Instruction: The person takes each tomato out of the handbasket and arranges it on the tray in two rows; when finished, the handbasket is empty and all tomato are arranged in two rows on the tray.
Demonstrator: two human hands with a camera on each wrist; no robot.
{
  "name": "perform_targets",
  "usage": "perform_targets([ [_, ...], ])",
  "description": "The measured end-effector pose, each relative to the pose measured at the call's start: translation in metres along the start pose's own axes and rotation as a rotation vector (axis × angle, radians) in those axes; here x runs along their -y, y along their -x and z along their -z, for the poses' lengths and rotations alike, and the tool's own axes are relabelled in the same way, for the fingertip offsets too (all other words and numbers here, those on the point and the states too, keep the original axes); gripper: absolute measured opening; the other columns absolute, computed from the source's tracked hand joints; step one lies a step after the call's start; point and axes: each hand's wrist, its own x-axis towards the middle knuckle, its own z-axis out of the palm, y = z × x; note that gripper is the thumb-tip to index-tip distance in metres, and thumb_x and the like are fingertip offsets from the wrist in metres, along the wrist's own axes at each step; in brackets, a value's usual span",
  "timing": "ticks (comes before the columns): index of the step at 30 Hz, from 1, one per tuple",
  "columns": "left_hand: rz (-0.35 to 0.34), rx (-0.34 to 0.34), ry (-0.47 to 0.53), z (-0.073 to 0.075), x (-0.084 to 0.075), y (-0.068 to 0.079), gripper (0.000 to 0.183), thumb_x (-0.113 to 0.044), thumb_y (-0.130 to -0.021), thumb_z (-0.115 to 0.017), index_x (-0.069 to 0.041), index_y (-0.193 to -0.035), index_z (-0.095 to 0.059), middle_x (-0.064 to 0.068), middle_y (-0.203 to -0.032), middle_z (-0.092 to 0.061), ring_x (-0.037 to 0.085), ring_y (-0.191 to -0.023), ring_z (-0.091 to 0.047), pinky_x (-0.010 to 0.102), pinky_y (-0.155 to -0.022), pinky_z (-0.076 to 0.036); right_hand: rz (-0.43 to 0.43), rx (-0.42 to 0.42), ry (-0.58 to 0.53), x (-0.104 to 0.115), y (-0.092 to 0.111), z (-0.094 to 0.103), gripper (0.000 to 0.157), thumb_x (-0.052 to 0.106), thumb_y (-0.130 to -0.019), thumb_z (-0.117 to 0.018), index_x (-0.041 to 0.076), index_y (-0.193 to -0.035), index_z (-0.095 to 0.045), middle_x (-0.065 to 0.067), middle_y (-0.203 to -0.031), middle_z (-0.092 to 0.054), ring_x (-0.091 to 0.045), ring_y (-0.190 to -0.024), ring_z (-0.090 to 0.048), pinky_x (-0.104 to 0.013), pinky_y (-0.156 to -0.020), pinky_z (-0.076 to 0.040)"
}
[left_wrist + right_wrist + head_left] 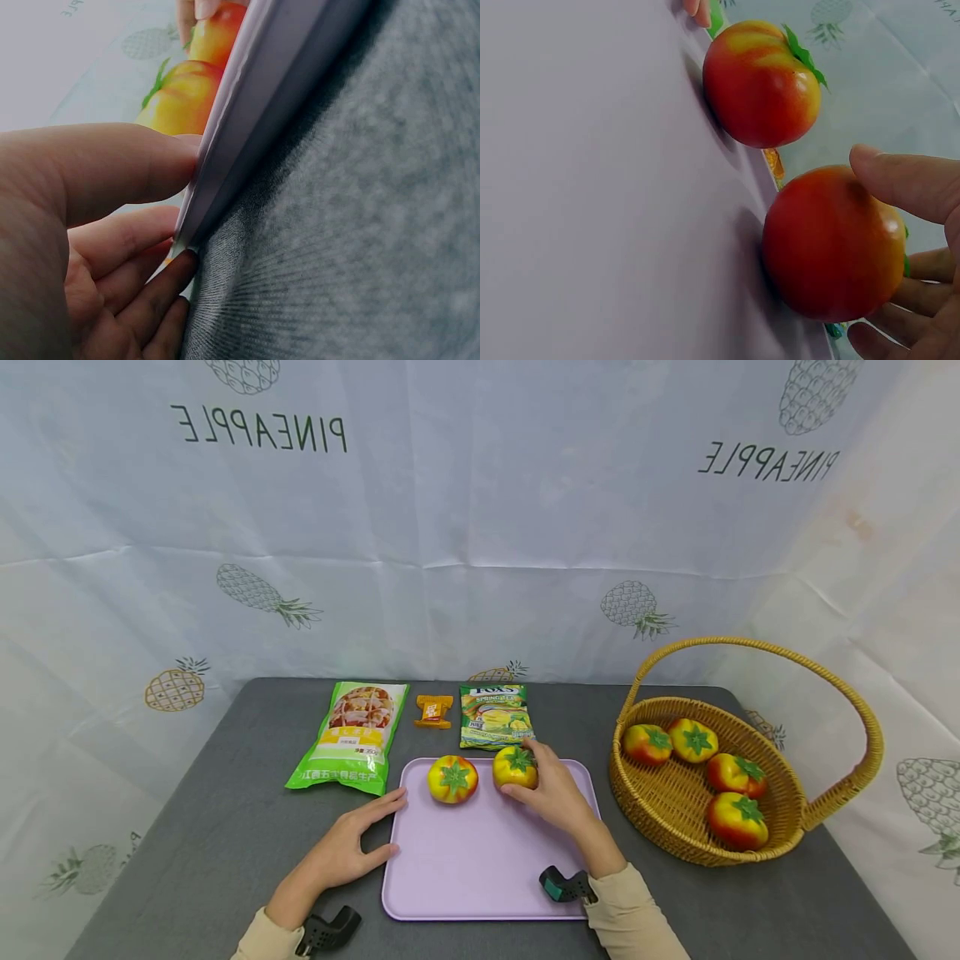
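Your right hand (pixel 551 789) grips the nearer fruit (pixel 510 770); your left hand (pixel 347 846), fingers spread, touches the tray's left rim (pixel 388 875).

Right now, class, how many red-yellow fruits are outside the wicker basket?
2. One fruit sits on the tray, near its far left corner; the other fruit is in the right hand, by the tray's far edge. No others show outside.

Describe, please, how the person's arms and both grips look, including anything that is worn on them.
The left sleeve and right sleeve are plain beige. Each wrist wears a black device: left device, right device, the latter with a teal patch. The left grip and right grip wear no gloves.
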Motion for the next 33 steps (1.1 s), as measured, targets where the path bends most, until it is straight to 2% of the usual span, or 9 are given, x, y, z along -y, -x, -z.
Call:
perform_targets([
  [8,-0.011,-0.008,0.000,0.000,-0.001,0.000,0.057,-0.026,-0.083,-0.069,-0.014,-0.137,-0.053,-0.001,-0.146,-0.045,0.025,-0.132,-0.045,0.048,-0.102,-0.042,0.012,-0.037,0.004,0.000,0.004,0.017,0.083,0.033,-0.079,-0.076,0.002,-0.144,-0.035,-0.016,-0.143,-0.044,-0.034,-0.130,-0.044,-0.052,-0.105,-0.038],
  [19,0.000,-0.005,0.005,0.002,-0.001,0.000,0.058,-0.025,-0.083,-0.069,-0.014,-0.137,-0.052,-0.002,-0.147,-0.044,0.024,-0.133,-0.044,0.047,-0.103,-0.041,0.064,-0.102,0.021,-0.005,0.020,0.048,0.080,0.026,-0.079,-0.077,0.004,-0.144,-0.035,-0.016,-0.141,-0.045,-0.038,-0.126,-0.047,-0.053,-0.101,-0.042],
  [26,-0.002,-0.007,-0.003,0.001,0.000,0.000,0.058,-0.027,-0.083,-0.069,-0.014,-0.137,-0.052,0.000,-0.147,-0.045,0.025,-0.132,-0.045,0.049,-0.102,-0.041,0.113,-0.185,0.050,-0.012,0.035,0.073,0.074,0.021,-0.079,-0.077,0.000,-0.140,-0.040,-0.019,-0.137,-0.049,-0.038,-0.122,-0.049,-0.054,-0.099,-0.042],
  [28,-0.012,-0.013,-0.013,0.000,0.001,-0.001,0.057,-0.027,-0.084,-0.069,-0.014,-0.137,-0.052,0.000,-0.146,-0.045,0.026,-0.132,-0.045,0.049,-0.102,-0.042,0.125,-0.219,0.070,-0.015,0.041,0.082,0.072,0.021,-0.079,-0.077,-0.001,-0.138,-0.042,-0.020,-0.136,-0.050,-0.037,-0.122,-0.050,-0.050,-0.100,-0.042],
  [31,-0.023,-0.021,-0.021,-0.001,0.002,0.000,0.057,-0.026,-0.083,-0.069,-0.013,-0.137,-0.053,0.001,-0.146,-0.046,0.026,-0.131,-0.046,0.048,-0.101,-0.043,0.115,-0.255,0.101,-0.020,0.050,0.097,0.069,0.022,-0.081,-0.075,0.000,-0.138,-0.043,-0.019,-0.135,-0.051,-0.036,-0.120,-0.051,-0.029,-0.103,-0.042],
  [33,-0.024,-0.023,-0.021,-0.002,0.002,0.000,0.057,-0.026,-0.083,-0.069,-0.013,-0.136,-0.053,0.001,-0.146,-0.046,0.025,-0.131,-0.046,0.047,-0.101,-0.043,0.093,-0.272,0.111,-0.023,0.056,0.107,0.067,0.024,-0.082,-0.073,0.001,-0.138,-0.043,-0.019,-0.135,-0.051,-0.036,-0.120,-0.051,-0.028,-0.103,-0.041],
])
